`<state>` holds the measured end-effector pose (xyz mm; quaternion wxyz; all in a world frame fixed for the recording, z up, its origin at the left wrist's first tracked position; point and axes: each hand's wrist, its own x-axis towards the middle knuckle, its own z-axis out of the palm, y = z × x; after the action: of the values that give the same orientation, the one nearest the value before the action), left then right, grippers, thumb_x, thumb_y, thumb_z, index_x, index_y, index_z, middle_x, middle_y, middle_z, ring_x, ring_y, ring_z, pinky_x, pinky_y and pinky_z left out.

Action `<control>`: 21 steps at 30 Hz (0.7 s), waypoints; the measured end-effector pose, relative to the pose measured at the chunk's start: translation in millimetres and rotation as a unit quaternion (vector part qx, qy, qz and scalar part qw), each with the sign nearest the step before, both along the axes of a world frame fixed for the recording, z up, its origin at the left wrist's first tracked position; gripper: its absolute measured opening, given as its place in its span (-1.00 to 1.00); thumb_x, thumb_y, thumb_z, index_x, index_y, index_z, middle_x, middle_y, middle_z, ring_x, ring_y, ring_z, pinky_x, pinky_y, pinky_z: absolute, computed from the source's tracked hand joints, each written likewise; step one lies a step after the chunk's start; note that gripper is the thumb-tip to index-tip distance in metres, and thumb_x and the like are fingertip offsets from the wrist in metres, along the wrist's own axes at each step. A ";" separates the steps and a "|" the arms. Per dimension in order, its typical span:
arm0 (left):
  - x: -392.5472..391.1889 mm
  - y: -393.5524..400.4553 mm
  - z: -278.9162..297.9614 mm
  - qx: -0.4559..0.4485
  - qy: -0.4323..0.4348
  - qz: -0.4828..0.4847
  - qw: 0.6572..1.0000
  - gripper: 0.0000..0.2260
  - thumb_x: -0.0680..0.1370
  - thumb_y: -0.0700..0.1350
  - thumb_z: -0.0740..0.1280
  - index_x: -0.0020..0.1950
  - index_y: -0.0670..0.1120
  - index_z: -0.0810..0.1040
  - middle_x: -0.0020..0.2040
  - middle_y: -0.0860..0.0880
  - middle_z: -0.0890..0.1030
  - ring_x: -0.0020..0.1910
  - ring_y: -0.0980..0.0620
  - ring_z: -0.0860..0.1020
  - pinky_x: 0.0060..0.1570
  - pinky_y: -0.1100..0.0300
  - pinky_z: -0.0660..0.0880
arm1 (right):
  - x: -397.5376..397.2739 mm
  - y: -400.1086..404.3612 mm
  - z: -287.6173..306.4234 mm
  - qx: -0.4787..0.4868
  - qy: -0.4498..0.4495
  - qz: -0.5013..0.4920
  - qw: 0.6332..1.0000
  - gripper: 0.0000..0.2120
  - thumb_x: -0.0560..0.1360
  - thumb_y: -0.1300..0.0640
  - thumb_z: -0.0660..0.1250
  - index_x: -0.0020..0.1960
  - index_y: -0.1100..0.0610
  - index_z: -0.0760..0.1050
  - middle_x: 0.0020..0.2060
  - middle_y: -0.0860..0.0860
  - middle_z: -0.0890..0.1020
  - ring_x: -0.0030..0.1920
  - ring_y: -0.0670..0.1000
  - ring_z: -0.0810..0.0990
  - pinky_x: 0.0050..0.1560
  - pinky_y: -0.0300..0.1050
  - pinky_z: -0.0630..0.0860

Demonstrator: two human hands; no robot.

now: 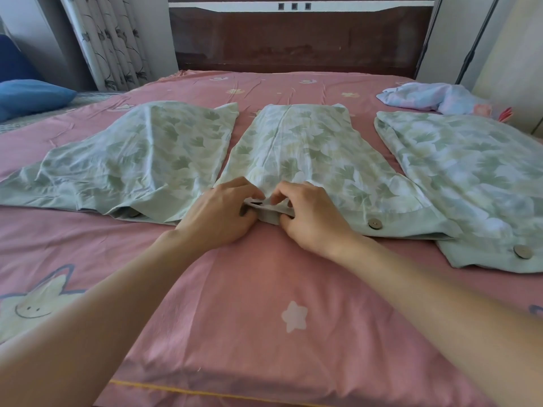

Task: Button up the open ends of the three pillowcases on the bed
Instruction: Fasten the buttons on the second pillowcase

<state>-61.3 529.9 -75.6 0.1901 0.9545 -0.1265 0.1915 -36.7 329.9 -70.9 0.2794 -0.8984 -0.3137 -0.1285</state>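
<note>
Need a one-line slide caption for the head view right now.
Both hands, left hand and right hand, pinch the middle pillowcase hem on the pink bed.

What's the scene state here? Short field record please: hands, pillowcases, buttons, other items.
left hand: pinches hem of the middle green leaf-print fabric pillowcase
right hand: pinches the same hem
left green leaf-print pillowcase: flat, untouched
right green leaf-print pillowcase: flat, untouched
round brown button: on middle hem, right of the hands
round brown button on right pillowcase: visible
surface: pink star-print bedsheet
other: crumpled pale blue-pink cloth, blue pillow
</note>
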 end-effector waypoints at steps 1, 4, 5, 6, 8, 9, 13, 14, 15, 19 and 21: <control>-0.6 2.2 0.4 0.004 0.005 0.001 1.000 -0.71 0.55 -0.18 0.34 0.21 0.03 0.71 0.17 0.12 0.66 -0.11 0.10 0.56 0.02 0.00 0.60 | 1.0 -7.7 1.8 -0.014 0.000 0.003 1.000 -0.72 0.45 0.27 0.39 0.13 0.04 0.56 -0.01 -0.10 0.63 0.07 0.02 0.54 0.19 0.07 0.49; -4.8 9.3 -1.3 0.006 0.024 0.004 1.000 -0.62 0.58 -0.24 0.24 0.24 0.08 0.71 0.19 0.14 0.66 0.06 0.04 0.62 0.14 0.05 0.56 | 7.0 -33.5 5.0 -0.047 0.006 -0.004 0.999 -0.64 0.42 0.27 0.40 0.18 0.03 0.52 0.09 -0.08 0.60 0.14 -0.03 0.52 0.27 0.11 0.47; -5.9 11.1 -2.4 0.008 0.026 0.005 1.000 -0.59 0.59 -0.26 0.22 0.26 0.09 0.71 0.20 0.14 0.66 0.12 0.04 0.62 0.18 0.06 0.55 | 9.0 -42.6 5.3 -0.054 0.005 -0.006 0.999 -0.63 0.41 0.28 0.40 0.18 0.02 0.53 0.09 -0.08 0.58 0.14 -0.05 0.51 0.27 0.11 0.48; -6.3 12.2 -3.8 0.013 0.025 0.004 1.000 -0.56 0.58 -0.28 0.21 0.27 0.10 0.70 0.21 0.13 0.67 0.16 0.04 0.61 0.20 0.07 0.54 | 10.8 -51.8 5.5 -0.060 0.005 -0.007 0.998 -0.63 0.41 0.27 0.41 0.17 0.01 0.53 0.08 -0.09 0.56 0.12 -0.08 0.50 0.27 0.11 0.48; -5.4 13.1 -6.2 0.022 0.013 0.003 1.000 -0.54 0.57 -0.32 0.21 0.28 0.08 0.71 0.19 0.09 0.68 0.18 0.01 0.60 0.24 0.12 0.49 | 14.5 -69.1 5.8 -0.075 0.002 -0.004 0.997 -0.61 0.41 0.25 0.44 0.18 -0.02 0.53 0.06 -0.11 0.53 0.11 -0.08 0.50 0.25 0.10 0.49; -5.0 13.1 -7.0 0.026 0.004 0.002 1.000 -0.54 0.55 -0.33 0.22 0.27 0.05 0.71 0.19 0.07 0.69 0.17 -0.01 0.59 0.24 0.14 0.47 | 16.1 -77.2 6.1 -0.082 0.000 0.001 0.997 -0.61 0.41 0.22 0.47 0.18 -0.04 0.53 0.04 -0.13 0.52 0.11 -0.08 0.50 0.24 0.09 0.49; -3.3 10.6 -6.0 0.051 -0.022 -0.024 0.998 -0.53 0.50 -0.28 0.19 0.31 -0.03 0.68 0.26 0.02 0.66 0.18 -0.10 0.60 0.27 -0.05 0.50 | 20.9 -104.2 10.8 -0.133 0.019 0.051 0.990 -0.56 0.40 0.14 0.47 0.22 -0.15 0.50 -0.01 -0.26 0.46 0.09 -0.24 0.41 0.21 -0.12 0.45; -3.3 9.6 -5.2 0.062 -0.026 -0.039 0.997 -0.53 0.50 -0.22 0.19 0.33 -0.02 0.67 0.29 0.03 0.64 0.19 -0.10 0.61 0.27 -0.08 0.50 | 21.4 -109.7 13.6 -0.147 0.035 0.066 0.986 -0.53 0.40 0.10 0.46 0.25 -0.19 0.48 0.00 -0.27 0.45 0.12 -0.24 0.40 0.20 -0.20 0.41; -3.8 9.4 -5.3 0.078 -0.028 -0.055 0.995 -0.55 0.51 -0.14 0.21 0.36 0.01 0.64 0.33 0.06 0.62 0.20 -0.07 0.61 0.28 -0.06 0.49 | 21.9 -114.5 16.4 -0.161 0.052 0.076 0.983 -0.50 0.40 0.05 0.47 0.28 -0.24 0.46 0.02 -0.28 0.45 0.15 -0.23 0.40 0.20 -0.24 0.37; -5.7 9.1 -8.9 0.151 -0.025 -0.097 0.983 -0.55 0.57 0.22 0.31 0.45 0.18 0.51 0.39 0.21 0.49 0.28 0.11 0.55 0.35 0.11 0.37 | 22.7 -129.4 25.2 -0.202 0.057 0.077 0.975 -0.42 0.39 0.11 0.48 0.34 -0.23 0.43 0.10 -0.23 0.45 0.14 -0.14 0.42 0.22 -0.21 0.37; -4.8 8.6 -6.5 0.146 -0.036 -0.103 0.983 -0.53 0.55 0.21 0.38 0.45 0.15 0.53 0.38 0.18 0.52 0.27 0.09 0.57 0.33 0.10 0.37 | 21.5 -131.5 26.9 -0.214 0.011 0.074 0.974 -0.47 0.40 0.24 0.44 0.31 -0.12 0.49 0.04 -0.23 0.45 0.05 -0.17 0.41 0.16 -0.20 0.39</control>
<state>-66.1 538.6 -82.1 0.0627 0.9465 -0.2572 0.1844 -15.2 198.4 -44.0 0.0925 -0.9129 -0.3967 -0.0270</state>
